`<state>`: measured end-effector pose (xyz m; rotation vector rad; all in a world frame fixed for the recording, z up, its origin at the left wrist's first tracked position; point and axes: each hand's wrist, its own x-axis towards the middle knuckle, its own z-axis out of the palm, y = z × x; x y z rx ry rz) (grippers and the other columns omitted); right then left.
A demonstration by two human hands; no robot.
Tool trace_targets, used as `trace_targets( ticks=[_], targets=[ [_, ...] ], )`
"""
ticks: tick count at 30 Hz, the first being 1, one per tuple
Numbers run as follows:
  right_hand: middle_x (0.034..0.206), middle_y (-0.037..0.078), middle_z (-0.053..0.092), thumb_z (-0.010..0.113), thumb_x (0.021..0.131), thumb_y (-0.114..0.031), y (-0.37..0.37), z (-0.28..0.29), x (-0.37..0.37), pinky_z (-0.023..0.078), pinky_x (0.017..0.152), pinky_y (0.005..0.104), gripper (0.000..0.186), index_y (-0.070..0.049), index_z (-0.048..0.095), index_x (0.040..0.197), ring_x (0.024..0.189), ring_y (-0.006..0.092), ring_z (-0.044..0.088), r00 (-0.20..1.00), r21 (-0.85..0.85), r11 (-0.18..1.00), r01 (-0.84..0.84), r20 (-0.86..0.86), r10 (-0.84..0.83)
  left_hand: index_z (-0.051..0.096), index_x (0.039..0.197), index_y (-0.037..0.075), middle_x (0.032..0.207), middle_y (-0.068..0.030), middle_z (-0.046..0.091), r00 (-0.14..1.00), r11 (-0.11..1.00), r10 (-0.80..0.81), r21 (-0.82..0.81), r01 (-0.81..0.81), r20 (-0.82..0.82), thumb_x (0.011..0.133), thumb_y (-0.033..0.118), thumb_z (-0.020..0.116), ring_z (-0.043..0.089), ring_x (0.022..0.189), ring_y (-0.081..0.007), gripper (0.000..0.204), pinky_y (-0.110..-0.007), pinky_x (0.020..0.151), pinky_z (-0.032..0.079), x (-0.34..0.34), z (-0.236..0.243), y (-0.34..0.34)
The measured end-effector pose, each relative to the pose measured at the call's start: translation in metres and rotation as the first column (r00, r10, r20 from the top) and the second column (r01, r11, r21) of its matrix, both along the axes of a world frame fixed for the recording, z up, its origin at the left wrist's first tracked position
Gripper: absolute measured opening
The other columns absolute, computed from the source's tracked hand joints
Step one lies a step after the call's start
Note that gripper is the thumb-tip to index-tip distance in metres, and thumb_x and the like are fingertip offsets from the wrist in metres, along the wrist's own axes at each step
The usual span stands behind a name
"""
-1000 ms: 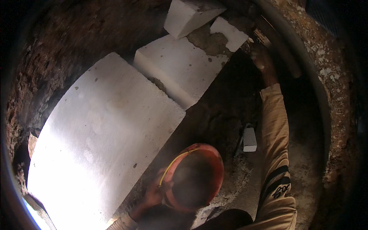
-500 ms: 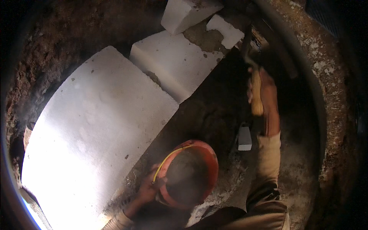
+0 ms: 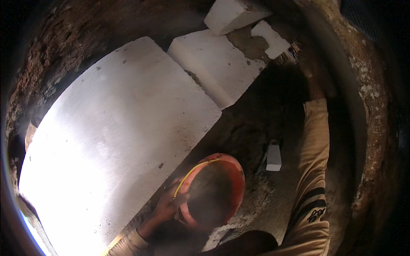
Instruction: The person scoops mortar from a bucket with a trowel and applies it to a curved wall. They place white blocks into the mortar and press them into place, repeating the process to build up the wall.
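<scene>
Left hand (image 3: 168,205) gripping orange pan (image 3: 213,190)

Both arms wear long sleeves of a light tan cloth. The right sleeve (image 3: 315,170) runs up the right side of the view, creased along its length, with dark stripes and a dark printed mark across it near the lower edge. The left sleeve (image 3: 128,244) shows only as a short pale cuff at the bottom edge, with a thin yellow strip beside it. The left hand (image 3: 168,205) is bare. The right hand (image 3: 314,85) lies in deep shadow, too dark to tell more
</scene>
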<state>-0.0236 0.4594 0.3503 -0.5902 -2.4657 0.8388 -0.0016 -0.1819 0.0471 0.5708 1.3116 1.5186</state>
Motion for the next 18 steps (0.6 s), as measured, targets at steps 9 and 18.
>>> trace_targets(
  ticks=[9,18],
  targets=[
    [0.080,0.007,0.058,0.044,0.107,-0.029,-0.204,-0.012,0.006,0.048,0.049,0.0317,0.033,-0.002,0.057,0.121,0.057,0.0156,0.056,0.945,-0.341,0.907,0.248,-0.121,-0.304,0.052,0.140,-0.001,0.138,-0.0129,0.052,0.990,0.998,0.025,-0.060,-0.017,0.140,0.093,0.016,0.064,0.051,0.128,-0.0234,0.051,-0.036,0.109,0.039,0.003,0.002,0.000],
    [0.083,0.020,0.064,0.050,0.105,-0.032,-0.317,-0.040,0.067,0.054,0.055,0.0453,0.037,0.000,0.056,0.123,0.058,0.0322,0.065,0.959,-0.006,0.961,0.276,0.067,-0.275,0.053,0.140,-0.001,0.133,-0.0073,0.054,0.993,0.998,0.042,-0.056,-0.036,0.112,0.093,0.014,0.062,0.051,0.123,-0.0189,0.051,-0.034,0.106,0.040,0.001,0.000,0.002]
  ],
)
